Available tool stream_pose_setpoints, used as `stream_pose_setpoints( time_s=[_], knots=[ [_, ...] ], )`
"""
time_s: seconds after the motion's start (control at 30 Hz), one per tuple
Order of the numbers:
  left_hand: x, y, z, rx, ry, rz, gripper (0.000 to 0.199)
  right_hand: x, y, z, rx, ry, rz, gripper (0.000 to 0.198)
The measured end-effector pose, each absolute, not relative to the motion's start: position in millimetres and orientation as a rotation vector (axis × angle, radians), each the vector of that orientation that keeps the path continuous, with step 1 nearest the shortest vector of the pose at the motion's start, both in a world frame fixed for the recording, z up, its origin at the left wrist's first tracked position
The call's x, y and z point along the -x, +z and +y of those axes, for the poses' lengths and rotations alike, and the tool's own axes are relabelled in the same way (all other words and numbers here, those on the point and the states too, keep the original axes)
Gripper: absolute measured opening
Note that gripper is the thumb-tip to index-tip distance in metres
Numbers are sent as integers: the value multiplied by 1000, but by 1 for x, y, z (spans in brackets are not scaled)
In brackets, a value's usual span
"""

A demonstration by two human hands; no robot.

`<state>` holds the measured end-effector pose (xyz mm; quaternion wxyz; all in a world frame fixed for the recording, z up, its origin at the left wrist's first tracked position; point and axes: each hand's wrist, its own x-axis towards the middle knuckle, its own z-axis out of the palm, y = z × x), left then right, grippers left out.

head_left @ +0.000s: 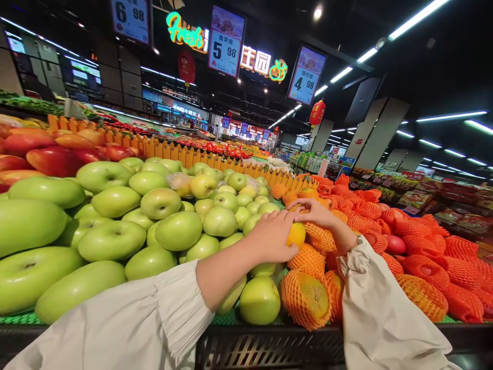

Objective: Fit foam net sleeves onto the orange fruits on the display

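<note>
Progress: just right of the heap of glossy green apples (179, 229), one smooth, round, bare orange fruit (296, 236) is gripped by the left hand (272, 235), the right hand (315, 212) bends its fingers atop it (pinch: cannot tell), and no clear lift-off shows.

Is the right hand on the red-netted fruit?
No, the right hand is at a bare-looking orange fruit beside the left hand, with most of the red-netted fruit farther right.
</note>
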<state>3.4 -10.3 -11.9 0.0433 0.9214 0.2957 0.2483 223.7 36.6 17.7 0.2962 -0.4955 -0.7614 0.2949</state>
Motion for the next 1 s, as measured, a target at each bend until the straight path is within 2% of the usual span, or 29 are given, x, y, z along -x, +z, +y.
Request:
stream_pose_setpoints(
  time_s=[0.17, 0.3, 0.47, 0.57, 0.7, 0.8, 0.93, 1.0],
  knots=[
    [-3, -5, -11, -2727, 755, 933, 53, -227, 19, 43, 1139, 422, -1589, 39],
    [-3, -7, -11, -2716, 781, 918, 58, -235, 22, 50, 1000, 573, -1392, 30],
    [-4, -12, -10, -2789, 794, 874, 73, -228, 15, 53, 1050, 457, -1344, 33],
    [-5, -12, -12, -2785, 749, 898, 74, -222, 9, 53, 1052, 481, -1398, 36],
    [-6, -11, -15, -2703, 749, 933, 67, -222, 7, 52, 1034, 487, -1397, 50],
    [-8, -11, -16, -2626, 927, 960, 63, -222, 9, 50, 962, 526, -1392, 54],
    [-10, -10, -12, -2339, 1283, 1162, 75, -218, 13, 42, 794, 712, -1440, 56],
    [-9, -8, -9, -2188, 1342, 1223, 72, -215, 13, 38, 763, 806, -1500, 55]
  ],
)
